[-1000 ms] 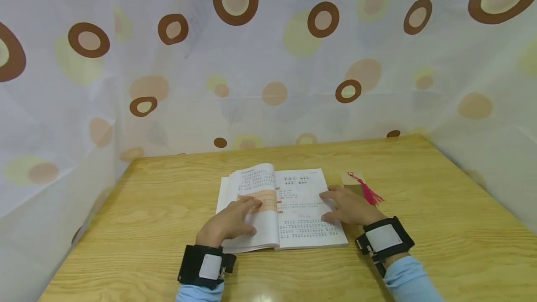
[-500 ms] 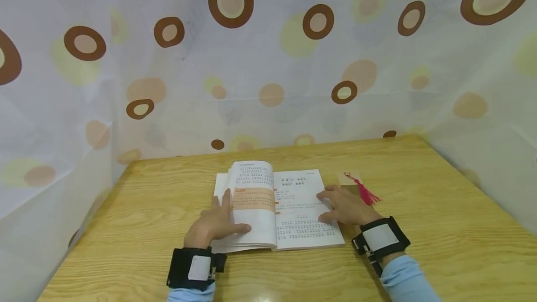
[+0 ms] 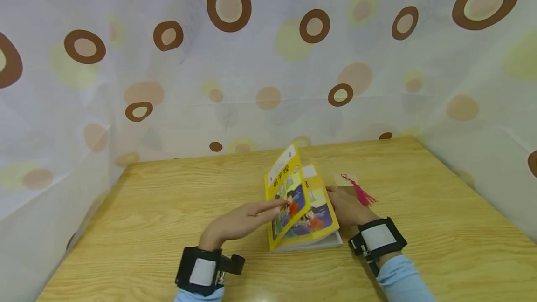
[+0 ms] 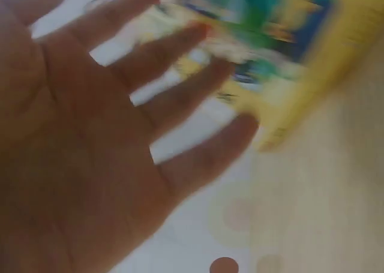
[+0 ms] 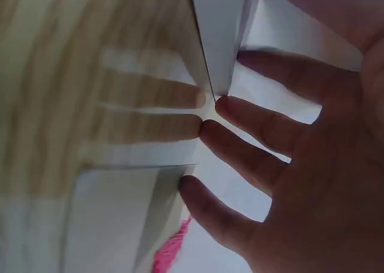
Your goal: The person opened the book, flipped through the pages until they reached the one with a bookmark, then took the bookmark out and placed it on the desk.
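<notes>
A yellow picture-covered book [image 3: 320,218] lies on the table with one cover tilted up along its left side. My left hand [image 3: 243,223] is beside that cover, its straight fingers overlapping the lower picture in the head view. Seen from the left wrist, the spread fingers are in front of the blurred cover [image 4: 312,9]. My right hand [image 3: 349,206] is at the book's right edge. In the right wrist view its extended fingers come up to the edge of the book [image 5: 221,33], and the lowest fingertip is at the corner of a pale card [image 5: 111,219].
Right of the book lies the card bookmark [image 3: 346,180] with a pink tassel [image 3: 364,195], partly behind the right hand. A wooden table [image 3: 189,190] spreads around the book. A white curtain with brown and yellow circles [image 3: 268,115] stands at the back and sides.
The book lay spread with its printed pages showing; its left part has swung over to the right, and the yellow covers now show. The left hand has followed it rightward. The right hand stays near the right edge.
</notes>
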Tool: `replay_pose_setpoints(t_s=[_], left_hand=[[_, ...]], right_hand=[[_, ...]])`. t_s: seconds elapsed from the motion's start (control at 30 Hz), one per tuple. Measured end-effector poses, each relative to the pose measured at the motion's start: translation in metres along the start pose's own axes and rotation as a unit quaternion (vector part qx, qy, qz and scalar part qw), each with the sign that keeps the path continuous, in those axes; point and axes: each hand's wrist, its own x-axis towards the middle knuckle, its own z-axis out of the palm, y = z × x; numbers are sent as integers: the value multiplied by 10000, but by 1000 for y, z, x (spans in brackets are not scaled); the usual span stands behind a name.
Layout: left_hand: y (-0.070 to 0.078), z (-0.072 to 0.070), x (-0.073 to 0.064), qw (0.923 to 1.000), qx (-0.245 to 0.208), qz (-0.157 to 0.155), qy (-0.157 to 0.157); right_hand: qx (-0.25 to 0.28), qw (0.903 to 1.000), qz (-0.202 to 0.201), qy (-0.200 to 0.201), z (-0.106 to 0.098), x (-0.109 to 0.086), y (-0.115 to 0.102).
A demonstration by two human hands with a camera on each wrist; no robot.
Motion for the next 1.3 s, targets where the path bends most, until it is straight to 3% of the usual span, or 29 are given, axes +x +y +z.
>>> replay_pose_setpoints(t_s=[0.07, 0.17, 0.27, 0.33, 0.43, 0.53, 0.67, 1.3], left_hand=[[-6, 12, 9, 9947, 909, -485, -65], [-15, 26, 17, 9745, 2053, -905, -2], [-19, 32, 18, 9558, 2647, -1273, 124], [-20, 34, 18, 9521, 2716, -1392, 194], [-18, 36, 17, 9495, 2759, -1478, 228], [-15, 37, 17, 9437, 2922, -1540, 174], [-13, 38, 17, 9397, 3016, -1610, 87], [-14, 38, 19, 9437, 2929, -1533, 104]], right_hand=[[322, 9994, -24, 97, -2, 0, 4], [1116, 9926, 369, 290, -4, 0, 7], [1615, 9842, 605, 407, -6, 1, 4], [1405, 9884, 544, 213, -5, 2, 1], [690, 9970, 299, -165, -3, 5, -6], [111, 9993, 222, -267, -1, 6, -12], [18, 9990, 368, -253, 0, 7, -15], [15, 9965, 756, -367, -7, 11, -25]])
